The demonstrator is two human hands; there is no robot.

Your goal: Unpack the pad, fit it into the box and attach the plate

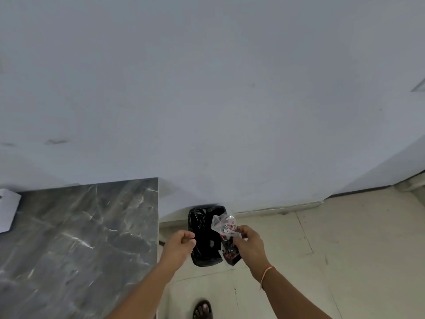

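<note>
Two hands over floor, both above black-lined bin (204,236) standing against wall (207,88).

Right hand (249,241): fingers pinched together on crumpled clear plastic wrapper (224,224) with red and dark print. Wrapper held above bin's right rim, upper part sticking up toward wall side. Darker piece with red marks (231,253) hanging below same hand, overlapping bin's right edge; cannot tell whether part of same wrapper or separate item. Red-and-pale thread band (266,272) on right wrist.

Left hand (181,244): just left of bin, overlapping its left rim in view. Fingers curled into loose fist, thumb against forefinger. Nothing visible in it; cannot tell if something small pinched.

Bin: rectangular, black bag liner inside, small pale speck near bottom of liner.

Grey marble-pattern countertop (76,238) left of bin, edge running close beside it. White flat object (8,209) at far left end of counter, mostly cut off by frame; identity unclear.

Pad, box, plate: none identifiable for certain.

Pale tiled floor (322,249) right of bin. Sandalled foot (202,309) on floor on near side of bin.
</note>
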